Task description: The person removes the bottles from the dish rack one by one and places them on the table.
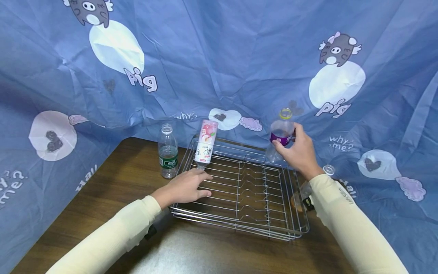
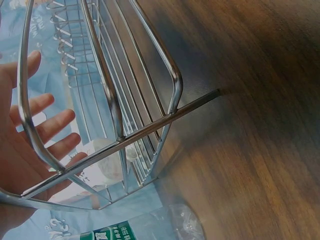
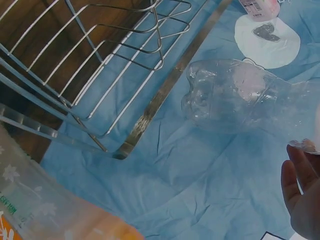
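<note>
Head view is showing the right hand (image 1: 301, 150) gripping a clear bottle with a purple label (image 1: 281, 137) over the far right corner of a wire rack (image 3: 159, 99); thumb and fingers are pinching it around the label, perhaps because a hold at the middle is leaving both mouth and base free. That bottle is pointing its capless, yellow-ringed mouth upward, and no liquid is showing through its walls. Its base is hanging near the rack's far rail, though the views are not settling whether the two are touching. Over the rack's left side, the left hand (image 1: 186, 186) is spreading its fingers and holding nothing (whether it is brushing the wires, I am not managing to tell). Just beyond it, a pink-and-white bottle (image 1: 205, 146) is leaning neck-down in the rack's far left corner, apparently using the rim and wires as its support, while its label is hiding any contents. Outside the rack, a green-labelled bottle (image 1: 168, 161) is standing uncapped on the table (image 1: 191, 243), seemingly holding nothing. Beside the rack's right side, an orange-tinted bottle (image 3: 50, 200) is sitting partly behind the right sleeve (image 1: 345, 224); whether that orange is being drink or printing is remaining unclear.
</note>
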Motion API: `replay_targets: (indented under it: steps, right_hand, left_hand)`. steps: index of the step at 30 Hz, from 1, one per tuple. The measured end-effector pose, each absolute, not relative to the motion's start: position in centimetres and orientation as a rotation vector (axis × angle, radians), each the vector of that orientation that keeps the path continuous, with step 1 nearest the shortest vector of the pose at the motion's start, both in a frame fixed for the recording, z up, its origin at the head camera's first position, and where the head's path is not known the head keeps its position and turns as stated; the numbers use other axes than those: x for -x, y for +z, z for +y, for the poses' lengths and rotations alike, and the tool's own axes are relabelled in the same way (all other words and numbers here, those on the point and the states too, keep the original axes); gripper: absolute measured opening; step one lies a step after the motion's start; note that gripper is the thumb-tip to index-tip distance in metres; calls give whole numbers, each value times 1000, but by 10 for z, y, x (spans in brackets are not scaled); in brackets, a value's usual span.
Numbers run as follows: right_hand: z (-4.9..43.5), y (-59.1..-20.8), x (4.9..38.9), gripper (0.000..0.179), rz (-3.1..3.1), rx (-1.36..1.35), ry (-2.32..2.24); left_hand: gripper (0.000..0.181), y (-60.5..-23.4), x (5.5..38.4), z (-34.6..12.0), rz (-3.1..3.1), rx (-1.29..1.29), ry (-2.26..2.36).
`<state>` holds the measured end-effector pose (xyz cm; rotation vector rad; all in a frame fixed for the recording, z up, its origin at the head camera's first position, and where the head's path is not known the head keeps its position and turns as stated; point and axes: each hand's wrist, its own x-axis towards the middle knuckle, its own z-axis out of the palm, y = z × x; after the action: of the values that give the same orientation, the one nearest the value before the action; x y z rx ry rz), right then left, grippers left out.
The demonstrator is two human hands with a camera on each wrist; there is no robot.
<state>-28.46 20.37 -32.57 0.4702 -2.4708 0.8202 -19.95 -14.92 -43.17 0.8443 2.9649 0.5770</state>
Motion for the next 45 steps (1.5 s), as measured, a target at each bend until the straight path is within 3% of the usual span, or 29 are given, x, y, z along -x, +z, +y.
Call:
replay_targets:
  steps: [45]
  right_hand:
    - [235, -331, 268, 57, -2294, -405, 859]
  left_hand:
    - [54, -429, 199, -148, 2939, -845, 570]
